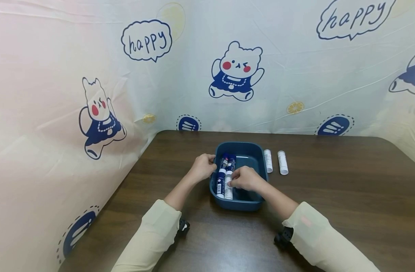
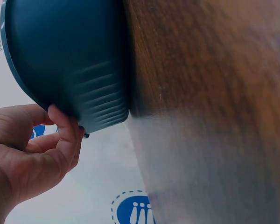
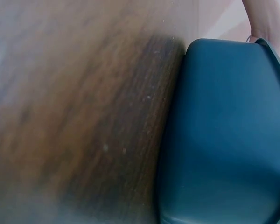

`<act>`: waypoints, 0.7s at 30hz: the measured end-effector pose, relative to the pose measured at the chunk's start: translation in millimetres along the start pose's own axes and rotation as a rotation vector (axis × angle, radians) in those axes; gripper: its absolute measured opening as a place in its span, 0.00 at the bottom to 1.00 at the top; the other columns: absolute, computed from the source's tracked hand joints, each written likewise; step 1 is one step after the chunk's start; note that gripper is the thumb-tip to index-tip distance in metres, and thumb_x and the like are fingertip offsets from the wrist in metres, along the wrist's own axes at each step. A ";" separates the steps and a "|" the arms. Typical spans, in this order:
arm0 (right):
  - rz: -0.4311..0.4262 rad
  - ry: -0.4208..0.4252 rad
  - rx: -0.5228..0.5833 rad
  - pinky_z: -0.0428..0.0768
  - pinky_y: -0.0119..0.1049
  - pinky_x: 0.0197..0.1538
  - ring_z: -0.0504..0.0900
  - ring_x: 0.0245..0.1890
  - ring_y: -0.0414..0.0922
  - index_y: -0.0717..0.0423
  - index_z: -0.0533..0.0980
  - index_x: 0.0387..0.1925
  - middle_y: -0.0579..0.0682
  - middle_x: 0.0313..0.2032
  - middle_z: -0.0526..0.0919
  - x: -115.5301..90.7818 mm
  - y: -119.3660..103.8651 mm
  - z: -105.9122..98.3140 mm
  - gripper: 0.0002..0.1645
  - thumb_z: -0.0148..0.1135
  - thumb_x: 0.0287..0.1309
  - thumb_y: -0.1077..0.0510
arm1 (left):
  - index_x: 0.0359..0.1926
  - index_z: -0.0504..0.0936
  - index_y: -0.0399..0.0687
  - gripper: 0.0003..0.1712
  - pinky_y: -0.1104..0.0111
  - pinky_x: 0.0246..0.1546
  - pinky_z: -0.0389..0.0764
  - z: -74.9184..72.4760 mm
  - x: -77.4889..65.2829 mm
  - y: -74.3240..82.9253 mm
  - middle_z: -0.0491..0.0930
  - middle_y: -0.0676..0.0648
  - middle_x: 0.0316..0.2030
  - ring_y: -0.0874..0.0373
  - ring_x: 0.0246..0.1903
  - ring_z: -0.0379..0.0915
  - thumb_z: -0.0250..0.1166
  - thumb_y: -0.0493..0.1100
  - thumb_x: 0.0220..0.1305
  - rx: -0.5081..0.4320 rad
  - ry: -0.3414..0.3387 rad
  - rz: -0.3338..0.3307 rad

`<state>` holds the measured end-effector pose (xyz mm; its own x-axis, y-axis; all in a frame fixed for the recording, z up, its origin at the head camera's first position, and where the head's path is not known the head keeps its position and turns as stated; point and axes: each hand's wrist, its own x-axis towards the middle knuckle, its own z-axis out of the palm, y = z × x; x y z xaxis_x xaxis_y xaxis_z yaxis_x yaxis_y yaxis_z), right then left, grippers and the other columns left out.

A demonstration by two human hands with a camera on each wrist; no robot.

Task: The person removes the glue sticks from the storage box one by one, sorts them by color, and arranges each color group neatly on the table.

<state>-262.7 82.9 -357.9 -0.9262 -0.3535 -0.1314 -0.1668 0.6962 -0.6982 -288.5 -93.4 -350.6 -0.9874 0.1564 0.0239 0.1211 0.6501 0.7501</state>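
A dark teal plastic bin (image 1: 246,206) stands on the brown table. My left hand (image 1: 203,167) grips its left rim; in the left wrist view the curled fingers of the left hand (image 2: 51,149) touch the bin's outer wall (image 2: 70,51). Inside, along the left side, lie dark blue tubes (image 1: 220,184) with white ends. Beside them is a white tube (image 1: 229,192), which my right hand (image 1: 247,179) pinches at its upper part from above. In the right wrist view the bin's wall (image 3: 224,126) hides the right hand.
Two white tubes, a nearer-to-bin one (image 1: 268,160) and a farther one (image 1: 283,163), stand or lie right of the bin; I cannot tell which. A patterned cloth (image 1: 200,75) hangs behind the table (image 1: 329,196) and along its left side.
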 end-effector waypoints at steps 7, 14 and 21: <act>0.016 -0.005 0.005 0.78 0.35 0.33 0.79 0.27 0.42 0.66 0.78 0.46 0.51 0.29 0.82 0.5 1.5 1.1 0.21 0.66 0.52 0.57 | 0.61 0.68 0.32 0.25 0.70 0.25 0.78 0.5 0.3 -0.6 0.77 0.38 0.46 0.55 0.35 0.75 0.54 0.32 0.61 -0.004 -0.002 -0.002; -0.002 -0.065 -0.073 0.69 0.30 0.24 0.73 0.21 0.40 0.60 0.81 0.36 0.47 0.20 0.78 0.2 1.1 2.6 0.16 0.68 0.49 0.52 | 0.61 0.68 0.32 0.26 0.70 0.27 0.78 0.0 0.5 -1.2 0.76 0.37 0.47 0.54 0.36 0.75 0.54 0.32 0.61 -0.005 -0.007 0.001; -0.042 -0.086 -0.129 0.66 0.28 0.22 0.72 0.19 0.40 0.59 0.78 0.30 0.46 0.19 0.77 -0.8 1.2 4.3 0.17 0.71 0.44 0.51 | 0.61 0.68 0.32 0.26 0.70 0.27 0.78 -0.1 0.0 0.0 0.76 0.37 0.47 0.54 0.36 0.75 0.54 0.32 0.60 -0.001 -0.006 0.011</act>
<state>-260.8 81.4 -361.7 -0.8859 -0.4327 -0.1673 -0.2523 0.7520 -0.6089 -288.6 -93.4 -350.5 -0.9854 0.1680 0.0275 0.1313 0.6474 0.7508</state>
